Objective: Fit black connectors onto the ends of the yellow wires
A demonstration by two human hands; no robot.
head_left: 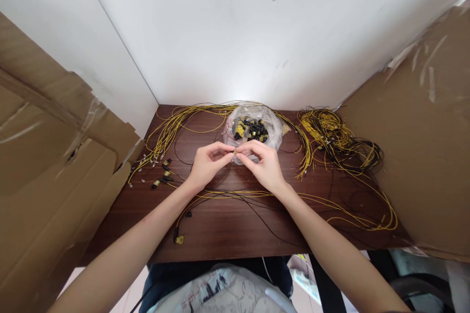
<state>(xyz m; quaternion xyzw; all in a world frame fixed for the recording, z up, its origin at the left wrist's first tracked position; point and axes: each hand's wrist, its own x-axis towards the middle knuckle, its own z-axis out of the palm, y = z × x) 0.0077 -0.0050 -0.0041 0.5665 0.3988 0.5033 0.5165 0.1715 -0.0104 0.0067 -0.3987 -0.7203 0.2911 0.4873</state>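
Observation:
Near the middle of the brown table, my left hand (207, 164) and my right hand (265, 162) meet fingertip to fingertip. Both pinch a tiny yellowish piece (235, 152) whose details are too small to make out. Just behind them lies an open clear plastic bag (274, 127) of small black and yellow parts (257, 129). Yellow and black wires (235, 194) cross the table beneath my forearms. A black connector with a yellow end (178, 239) rests near the front edge, left of centre.
Several black and yellow connectors (161, 179) lie on the left. Wire bundles spread at the left (172, 129) and back right, beside a tangled coil (326, 129). Cardboard panels (414, 132) flank the table (209, 247); a white wall (235, 34) stands behind.

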